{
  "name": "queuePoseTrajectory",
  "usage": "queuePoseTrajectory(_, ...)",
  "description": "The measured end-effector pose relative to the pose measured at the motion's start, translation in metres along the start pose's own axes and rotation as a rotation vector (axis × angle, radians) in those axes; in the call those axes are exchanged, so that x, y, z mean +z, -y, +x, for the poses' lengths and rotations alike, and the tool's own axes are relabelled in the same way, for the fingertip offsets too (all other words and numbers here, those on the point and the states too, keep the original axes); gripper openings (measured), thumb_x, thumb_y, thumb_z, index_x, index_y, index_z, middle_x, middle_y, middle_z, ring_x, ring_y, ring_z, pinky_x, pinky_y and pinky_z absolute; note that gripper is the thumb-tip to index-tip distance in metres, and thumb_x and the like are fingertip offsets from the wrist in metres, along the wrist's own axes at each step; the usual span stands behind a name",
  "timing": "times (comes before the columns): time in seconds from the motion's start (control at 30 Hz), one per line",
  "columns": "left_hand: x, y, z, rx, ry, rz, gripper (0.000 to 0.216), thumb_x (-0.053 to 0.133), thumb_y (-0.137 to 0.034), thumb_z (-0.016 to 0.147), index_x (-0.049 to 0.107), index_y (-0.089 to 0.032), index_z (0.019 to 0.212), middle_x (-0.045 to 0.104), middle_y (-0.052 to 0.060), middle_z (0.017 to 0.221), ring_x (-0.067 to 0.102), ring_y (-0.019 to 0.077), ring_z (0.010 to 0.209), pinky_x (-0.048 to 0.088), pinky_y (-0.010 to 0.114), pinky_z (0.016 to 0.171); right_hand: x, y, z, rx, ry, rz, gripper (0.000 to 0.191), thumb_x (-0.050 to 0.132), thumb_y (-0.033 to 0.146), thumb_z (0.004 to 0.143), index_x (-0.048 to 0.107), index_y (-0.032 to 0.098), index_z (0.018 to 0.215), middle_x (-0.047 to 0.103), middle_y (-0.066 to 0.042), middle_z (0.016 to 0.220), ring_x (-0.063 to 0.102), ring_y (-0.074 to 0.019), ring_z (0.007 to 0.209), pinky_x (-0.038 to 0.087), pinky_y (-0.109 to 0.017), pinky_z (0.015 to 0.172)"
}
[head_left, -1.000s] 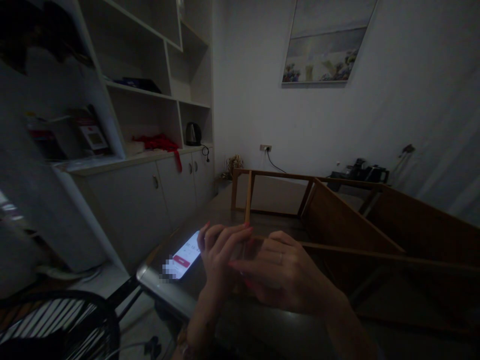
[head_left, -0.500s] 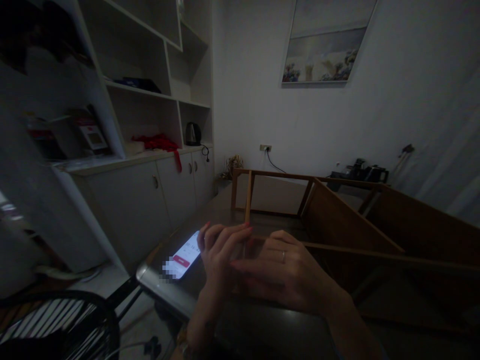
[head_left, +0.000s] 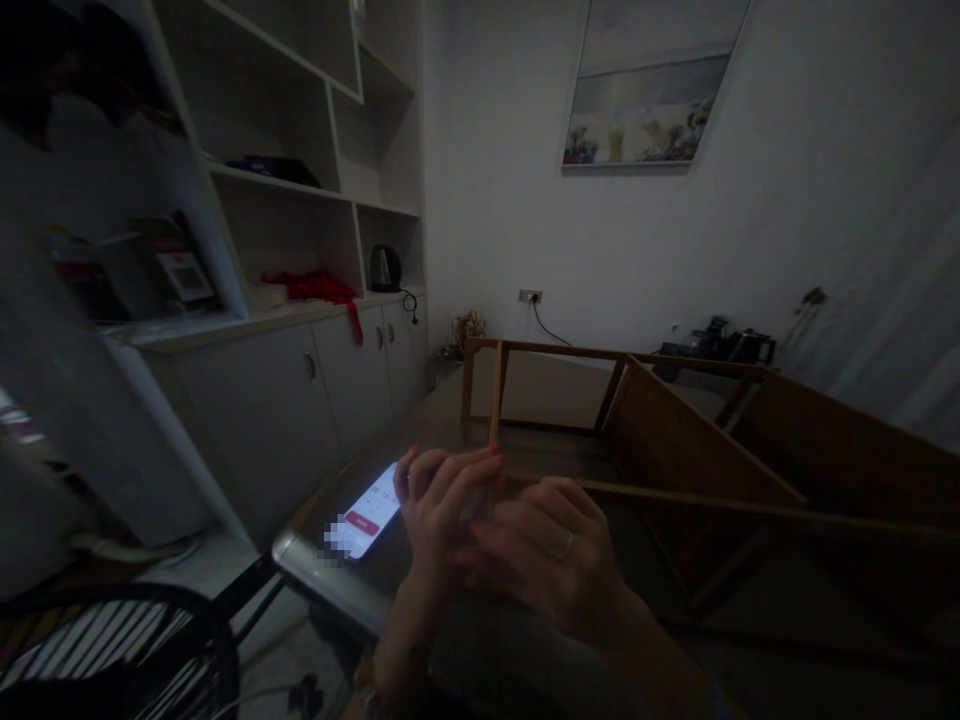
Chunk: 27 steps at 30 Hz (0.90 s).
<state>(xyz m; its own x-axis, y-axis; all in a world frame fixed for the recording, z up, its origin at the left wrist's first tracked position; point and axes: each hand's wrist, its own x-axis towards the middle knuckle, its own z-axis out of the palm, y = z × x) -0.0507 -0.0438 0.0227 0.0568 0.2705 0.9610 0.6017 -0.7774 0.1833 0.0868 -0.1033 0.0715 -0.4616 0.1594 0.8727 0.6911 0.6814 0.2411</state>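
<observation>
A brown wooden shelf frame lies on its side across a dark, glossy table. My left hand is closed around the near left corner of this frame, its fingertips bent over the top by the upright bar. Close beside it, my right hand, with a ring on one finger, has its fingers curled and drawn together at the same corner. What lies between the right fingers is hidden and dim. A lit phone rests on the table just left of my left hand.
The table's rounded metallic edge runs at the near left, with a black chair below it. White cabinets carry a kettle and red cloth. A coffee maker stands behind the frame.
My right hand has shifted slightly and turned at the wrist, its knuckles now lower and its fingers more curled. My left hand, the frame and the phone stay in place.
</observation>
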Motion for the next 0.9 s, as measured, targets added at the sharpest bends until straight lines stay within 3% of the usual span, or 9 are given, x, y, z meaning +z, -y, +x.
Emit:
queuePoseTrajectory(0.13,-0.0019,-0.0029,-0.0002,-0.040,0.035,0.002,0.020,0.051,-0.029,0.102,0.070,-0.029,0.109,0.080,-0.001,0.101,0.059,0.0218,0.093,0.033,0.041,0.101,-0.0010,-0.0011,-0.0001,0.006,-0.009,0.023,0.013,0.064,0.027,0.098,0.065,0.019,0.088,0.070,0.001,0.076,0.059,-0.0140,0.073,0.046,-0.030,0.072)
queuePoseTrajectory(0.23,-0.0027,-0.0043,-0.0004,-0.050,0.042,0.017,0.017,0.055,-0.027,0.100,0.070,-0.029,0.109,0.080,-0.001,0.101,0.059,0.0220,0.094,0.033,0.042,0.101,-0.0007,-0.0022,-0.0004,-0.011,0.009,0.074,0.005,0.062,0.021,0.098,0.065,0.017,0.100,0.070,0.001,0.077,0.060,-0.0143,0.073,0.046,-0.030,0.073)
queuePoseTrajectory(0.33,-0.0035,-0.0046,-0.0005,-0.065,0.060,0.019,0.018,0.056,-0.026,0.099,0.070,-0.030,0.109,0.080,-0.002,0.102,0.059,0.0227,0.095,0.033,0.043,0.102,-0.0002,-0.0023,0.0001,-0.021,0.028,0.103,0.015,0.058,0.017,0.099,0.063,0.016,0.113,0.069,0.002,0.077,0.058,-0.0136,0.070,0.047,-0.030,0.072)
queuePoseTrajectory(0.67,-0.0015,-0.0052,0.0034,-0.035,0.023,0.029,0.012,0.060,-0.027,0.099,0.069,-0.029,0.106,0.080,-0.003,0.099,0.059,0.0209,0.092,0.033,0.041,0.101,-0.0036,-0.0043,-0.0010,-0.015,0.102,0.193,0.024,0.043,0.018,0.104,0.063,0.015,0.115,0.065,0.001,0.074,0.057,-0.0130,0.068,0.045,-0.028,0.070)
queuePoseTrajectory(0.9,-0.0036,-0.0040,0.0020,-0.040,0.051,0.022,0.016,0.059,-0.026,0.098,0.069,-0.031,0.109,0.080,-0.003,0.101,0.059,0.0215,0.094,0.034,0.041,0.102,-0.0051,-0.0076,-0.0016,-0.035,0.169,0.161,0.023,0.045,0.021,0.104,0.064,0.021,0.117,0.070,0.002,0.081,0.058,-0.0148,0.078,0.044,-0.031,0.081)
